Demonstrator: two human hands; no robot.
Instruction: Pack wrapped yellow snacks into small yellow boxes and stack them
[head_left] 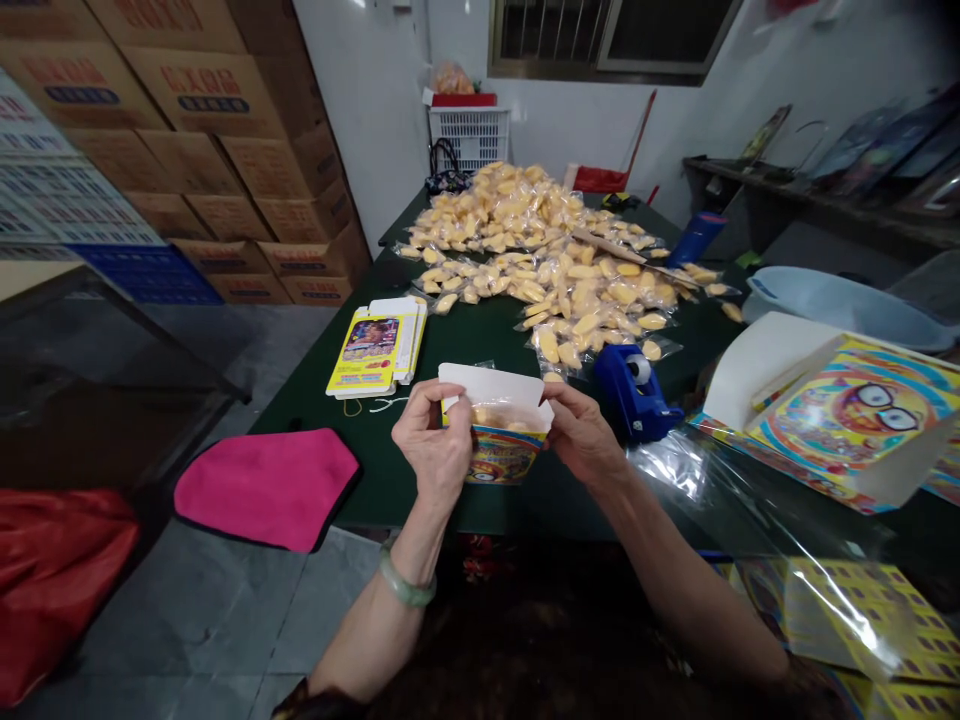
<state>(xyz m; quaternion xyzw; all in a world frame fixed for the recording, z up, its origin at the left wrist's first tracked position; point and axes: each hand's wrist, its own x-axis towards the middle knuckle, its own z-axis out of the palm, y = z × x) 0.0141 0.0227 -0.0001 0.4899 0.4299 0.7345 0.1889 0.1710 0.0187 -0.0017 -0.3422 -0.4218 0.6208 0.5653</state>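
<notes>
Packing workshop or storeroom: cardboard cartons point(217, 170) stacked high left of the left hand point(431, 440); sealed bags of yellow food point(540, 270) heaped ahead on a green worktop point(337, 470); blue tape dispenser point(634, 395) just beside the right hand point(581, 430); printed box blanks point(847, 420) further right.

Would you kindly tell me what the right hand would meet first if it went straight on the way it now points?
Most likely the printed box, since the right hand is touching its near edge. The left hand holds the far side, though depth is hard to judge from this view.
</notes>
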